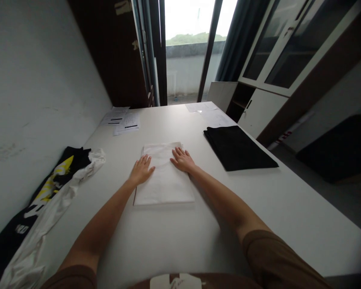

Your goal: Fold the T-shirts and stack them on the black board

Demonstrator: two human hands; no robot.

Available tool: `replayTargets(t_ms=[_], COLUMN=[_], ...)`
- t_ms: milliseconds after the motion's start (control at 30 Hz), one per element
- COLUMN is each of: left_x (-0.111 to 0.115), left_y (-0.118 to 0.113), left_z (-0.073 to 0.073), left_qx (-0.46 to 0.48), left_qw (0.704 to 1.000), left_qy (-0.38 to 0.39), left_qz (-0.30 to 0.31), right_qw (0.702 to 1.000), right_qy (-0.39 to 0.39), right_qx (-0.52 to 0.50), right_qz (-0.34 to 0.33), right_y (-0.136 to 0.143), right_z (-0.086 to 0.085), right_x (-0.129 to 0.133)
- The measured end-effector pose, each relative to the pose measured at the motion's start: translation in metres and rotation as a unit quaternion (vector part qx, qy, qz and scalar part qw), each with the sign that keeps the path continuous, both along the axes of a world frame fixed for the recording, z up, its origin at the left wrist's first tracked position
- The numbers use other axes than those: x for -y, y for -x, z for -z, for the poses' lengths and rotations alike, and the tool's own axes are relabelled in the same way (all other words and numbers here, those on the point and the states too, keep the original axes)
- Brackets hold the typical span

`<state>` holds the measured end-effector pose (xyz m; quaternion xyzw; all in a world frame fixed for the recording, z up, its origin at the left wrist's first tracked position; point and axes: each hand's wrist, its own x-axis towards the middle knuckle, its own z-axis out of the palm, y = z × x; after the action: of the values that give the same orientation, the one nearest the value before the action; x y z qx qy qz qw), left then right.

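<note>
A white cloth [165, 184], folded into a flat rectangle, lies in front of me on the white table [168, 245]. On its left edge rests my left hand [142, 170], palm down with the fingers stretched out. My right hand [182, 159] lies flat near the far right corner of the cloth, fingers spread. Neither hand grips anything. What kind of garment or fabric the white cloth is cannot be made out from its folded shape.
Right of the cloth lies a folded black cloth [239, 147]. Crumpled black, yellow and white clothes [52, 192] run along the left wall. Printed papers [126, 122] and other sheets [210, 114] lie at the table's far end. A cabinet [264, 108] stands beyond on the right.
</note>
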<state>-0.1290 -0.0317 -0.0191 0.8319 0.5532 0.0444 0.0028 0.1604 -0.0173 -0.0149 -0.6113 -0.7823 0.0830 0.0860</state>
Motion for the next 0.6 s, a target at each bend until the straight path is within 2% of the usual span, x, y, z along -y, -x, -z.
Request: replayTargets(t_ms=[133, 200, 300, 400, 500, 600], left_x=[0.012, 0.021, 0.039, 0.061, 0.081, 0.09], left_y=[0.024, 0.026, 0.013, -0.008, -0.017, -0.011], left_z=[0.0, -0.005, -0.019, -0.03, -0.027, -0.015], left_qx=[0.017, 0.035, 0.051, 0.044, 0.027, 0.011], left_qw=[0.997, 0.995, 0.996, 0.995, 0.992, 0.991], left_qy=[-0.02, -0.042, -0.073, -0.064, -0.034, -0.023], left_qz=[-0.078, -0.087, -0.03, 0.061, 0.122, 0.131], right_qw=[0.999, 0.999, 0.998, 0.993, 0.995, 0.997], right_qy=[0.016, 0.012, -0.019, -0.031, -0.028, -0.03], right_qx=[0.009, 0.025, 0.043, 0.038, 0.028, 0.025], right_qz=[0.033, 0.023, -0.045, -0.105, -0.094, -0.061], right_y=[-0.008, -0.001, 0.021, 0.045, 0.052, 0.042], right_z=[-0.011, -0.019, -0.028, -0.027, -0.019, -0.013], right_x=[-0.001, 0.007, 0.034, 0.071, 0.101, 0.116])
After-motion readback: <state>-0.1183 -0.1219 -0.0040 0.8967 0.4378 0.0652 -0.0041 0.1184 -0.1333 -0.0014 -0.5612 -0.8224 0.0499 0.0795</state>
